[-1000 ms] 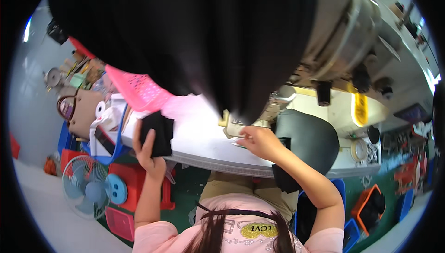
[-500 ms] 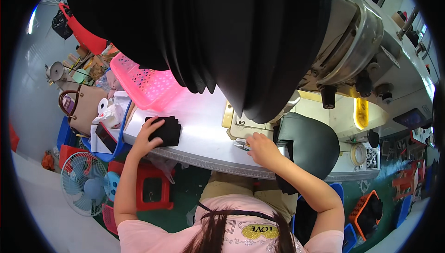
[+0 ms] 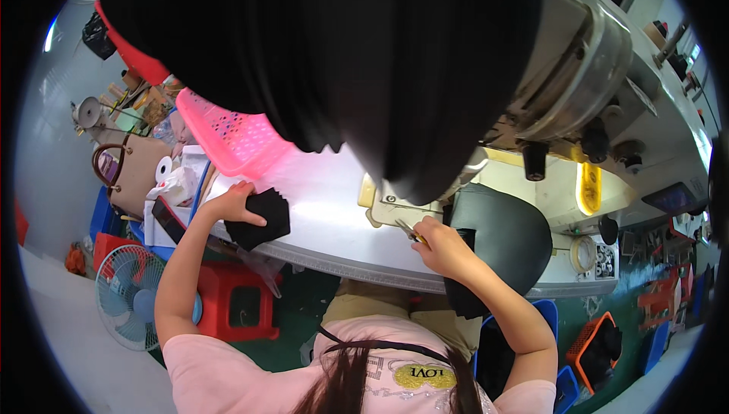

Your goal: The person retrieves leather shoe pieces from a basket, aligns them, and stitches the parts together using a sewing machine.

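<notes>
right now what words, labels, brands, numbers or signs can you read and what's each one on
Dark lettering on the yellow patch of the pink shirt: legible, but I won't copy it out.
Pale blocky pattern to its left: too unclear to read.
Ruler-like marks along the table's front edge: too small to read.
Dark screen at far right: nothing legible.

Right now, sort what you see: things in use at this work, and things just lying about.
Seemingly in use:
- black stacked pieces, touched by the left hand
- small snips, held in the right hand
- sewing machine

Apparently lying about:
- tan handbag
- fan
- red stool
</notes>
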Motion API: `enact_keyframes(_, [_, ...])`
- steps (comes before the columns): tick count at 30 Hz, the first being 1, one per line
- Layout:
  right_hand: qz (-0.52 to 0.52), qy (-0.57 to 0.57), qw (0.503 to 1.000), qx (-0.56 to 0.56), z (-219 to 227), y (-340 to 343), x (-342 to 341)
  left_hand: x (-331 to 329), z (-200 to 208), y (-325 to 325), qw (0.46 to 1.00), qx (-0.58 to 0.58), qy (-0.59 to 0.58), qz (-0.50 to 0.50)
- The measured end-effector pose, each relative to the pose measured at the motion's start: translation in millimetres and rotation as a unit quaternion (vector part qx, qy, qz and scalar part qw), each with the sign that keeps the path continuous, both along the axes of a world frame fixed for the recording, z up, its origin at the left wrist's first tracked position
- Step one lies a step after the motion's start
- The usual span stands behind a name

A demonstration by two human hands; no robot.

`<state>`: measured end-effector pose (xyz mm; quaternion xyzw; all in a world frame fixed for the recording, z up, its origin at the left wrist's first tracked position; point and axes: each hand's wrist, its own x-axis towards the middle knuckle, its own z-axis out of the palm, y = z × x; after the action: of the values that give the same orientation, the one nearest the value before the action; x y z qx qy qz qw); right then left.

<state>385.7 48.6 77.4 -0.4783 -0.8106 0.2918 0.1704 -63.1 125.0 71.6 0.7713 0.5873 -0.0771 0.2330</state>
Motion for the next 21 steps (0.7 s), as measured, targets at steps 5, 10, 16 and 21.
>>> enact_keyframes(5, [-0.061, 0.110, 0.992, 0.011, 23.1, -17.5, 27.5, -3.5, 0.0, -17.8, 0.996, 0.004, -0.076, 0.057])
enact_keyframes(10, [-0.150, 0.061, 0.976, 0.145, 8.5, -10.8, 93.4, 43.6, 28.1, -19.0, 0.994, 0.033, -0.095, 0.036])
enact_keyframes(16, [-0.183, 0.020, 0.964, 0.190, 12.0, 7.7, 114.6, 115.8, 35.2, 23.0, 0.997, 0.010, -0.078, -0.028])
enact_keyframes(21, [-0.165, -0.038, 0.974, 0.152, 15.3, 16.4, 109.1, 177.3, 34.9, 52.8, 0.990, -0.012, -0.082, -0.114])
